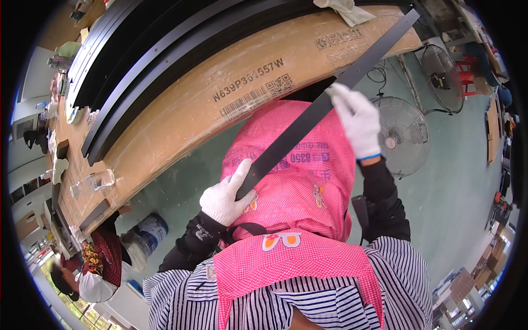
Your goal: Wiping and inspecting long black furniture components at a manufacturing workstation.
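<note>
White-gloved left hand (pixel 224 198) was recorded with fingers curled around the lower end of a long black strip (pixel 324 104), thumb raised along its edge. Strip was held slanting above a pink checked apron (pixel 297 165), its far end lying over a brown wrapped worktop (pixel 220 93). Right hand (pixel 357 121), likewise gloved, was closed around the middle; a floor fan (pixel 404 137) was noted beyond.

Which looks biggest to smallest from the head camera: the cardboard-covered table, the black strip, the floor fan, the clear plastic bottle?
1. cardboard-covered table
2. black strip
3. floor fan, though it sits farther away, so its true size is unsure
4. clear plastic bottle
</note>
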Tool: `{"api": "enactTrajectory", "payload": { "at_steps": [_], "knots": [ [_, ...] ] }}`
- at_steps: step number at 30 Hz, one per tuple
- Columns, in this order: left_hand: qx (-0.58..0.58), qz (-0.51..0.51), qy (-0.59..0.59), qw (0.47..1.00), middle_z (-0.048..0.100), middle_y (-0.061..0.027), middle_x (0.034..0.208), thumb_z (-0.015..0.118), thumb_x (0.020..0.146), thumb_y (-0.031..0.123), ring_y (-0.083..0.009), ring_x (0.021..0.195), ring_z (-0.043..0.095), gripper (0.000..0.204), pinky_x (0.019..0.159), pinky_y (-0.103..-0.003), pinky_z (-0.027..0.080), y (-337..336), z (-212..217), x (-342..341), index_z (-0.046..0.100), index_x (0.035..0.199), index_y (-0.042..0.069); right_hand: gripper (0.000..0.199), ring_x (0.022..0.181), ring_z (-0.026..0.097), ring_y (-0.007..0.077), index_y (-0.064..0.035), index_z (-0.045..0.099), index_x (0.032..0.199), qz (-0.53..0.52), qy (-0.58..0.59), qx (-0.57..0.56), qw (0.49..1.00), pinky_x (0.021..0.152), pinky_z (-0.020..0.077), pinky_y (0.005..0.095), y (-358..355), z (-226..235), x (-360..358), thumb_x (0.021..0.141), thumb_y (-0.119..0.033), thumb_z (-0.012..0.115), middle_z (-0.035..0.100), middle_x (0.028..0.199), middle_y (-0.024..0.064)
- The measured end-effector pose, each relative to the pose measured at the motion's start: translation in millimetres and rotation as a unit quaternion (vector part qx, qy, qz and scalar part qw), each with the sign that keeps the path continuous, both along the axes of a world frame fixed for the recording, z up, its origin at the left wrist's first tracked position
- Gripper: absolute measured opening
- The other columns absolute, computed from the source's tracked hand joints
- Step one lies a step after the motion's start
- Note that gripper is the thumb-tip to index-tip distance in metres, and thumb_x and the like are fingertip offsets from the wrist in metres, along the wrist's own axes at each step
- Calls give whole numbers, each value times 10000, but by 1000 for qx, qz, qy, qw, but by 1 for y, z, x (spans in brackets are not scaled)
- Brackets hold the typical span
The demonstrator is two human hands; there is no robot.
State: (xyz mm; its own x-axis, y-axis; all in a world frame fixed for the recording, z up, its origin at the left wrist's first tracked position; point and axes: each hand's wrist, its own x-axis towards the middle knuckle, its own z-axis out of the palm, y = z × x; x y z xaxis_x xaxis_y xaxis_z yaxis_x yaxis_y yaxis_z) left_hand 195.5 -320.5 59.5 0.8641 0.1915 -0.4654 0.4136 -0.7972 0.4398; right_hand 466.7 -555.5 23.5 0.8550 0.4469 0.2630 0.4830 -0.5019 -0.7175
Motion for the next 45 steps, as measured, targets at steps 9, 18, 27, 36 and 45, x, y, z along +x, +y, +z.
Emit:
{"api": "enactTrajectory", "payload": {
  "at_steps": [9,18,27,36,45],
  "knots": [
    [21,22,-72,997,784,-127,1072,844,855,375,-324,881,780,853,764,-407,625,-12,-20,-14,487,1614,225,205,792,720,304,-114,790,1141,-18,-1,29,999,733,576,368,9,6,-16,939,-94,763,712,879,120],
    [9,50,-78,996,789,-131,1109,837,858,386,-324,899,787,861,784,-409,628,-19,-22,-15,478,1620,209,268,738,716,265,-173,795,1201,-1,-26,8,1000,666,568,354,7,-6,-40,934,-159,786,730,882,63],
    [-5,51,-73,996,786,-143,1138,828,860,406,-329,938,788,842,815,-420,630,-20,-24,-13,492,1605,204,225,761,720,258,-160,802,1172,48,31,-25,998,668,559,344,-3,2,-52,947,-176,786,727,865,67],
    [-9,57,-37,998,784,-144,1128,823,871,404,-336,952,786,807,818,-423,626,-19,-19,-10,505,1585,202,246,741,712,248,-170,797,1189,69,21,-45,996,649,552,349,-2,3,-48,944,-198,789,718,849,59],
    [-9,53,-39,998,784,-147,1121,825,869,400,-335,943,787,811,814,-422,627,-19,-20,-10,502,1586,201,217,724,708,251,-164,800,1169,73,19,-61,995,647,550,348,-3,3,-50,954,-186,781,710,833,59]
  ]
}}
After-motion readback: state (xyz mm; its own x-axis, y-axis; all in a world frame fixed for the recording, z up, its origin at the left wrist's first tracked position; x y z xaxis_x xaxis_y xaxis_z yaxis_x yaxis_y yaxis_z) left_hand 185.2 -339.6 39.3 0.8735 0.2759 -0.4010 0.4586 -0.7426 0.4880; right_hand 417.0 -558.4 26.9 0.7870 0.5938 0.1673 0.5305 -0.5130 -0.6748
